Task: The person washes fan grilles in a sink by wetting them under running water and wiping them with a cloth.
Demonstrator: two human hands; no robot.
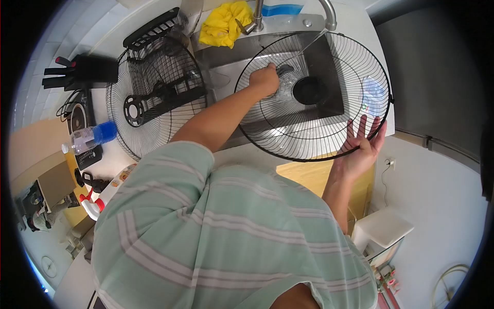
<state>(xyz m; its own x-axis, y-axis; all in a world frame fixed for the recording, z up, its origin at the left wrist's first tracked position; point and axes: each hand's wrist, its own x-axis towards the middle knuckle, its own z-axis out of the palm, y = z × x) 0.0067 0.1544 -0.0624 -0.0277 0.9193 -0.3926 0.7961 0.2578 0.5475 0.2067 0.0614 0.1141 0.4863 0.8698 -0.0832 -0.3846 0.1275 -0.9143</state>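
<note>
A round black wire fan guard (329, 121) lies tilted over the steel sink (226, 59), with a dark round centre. My right hand (364, 149) grips its lower right rim, fingers showing through and behind the wires. My left hand (264, 81) is closed at the guard's upper left wires. Beside its fingertips is a small dark grey object (284, 69); what the hand holds, if anything, I cannot make out. From the faucet (329, 18), a thin stream of water runs down onto the guard.
Left of the sink stands another wire fan guard (164, 123) with black plastic parts in it. Nearby are a knife block (98, 69) and a plastic bottle (92, 137). A yellow cloth (225, 23) lies behind the sink. A spray bottle (92, 207) stands at lower left.
</note>
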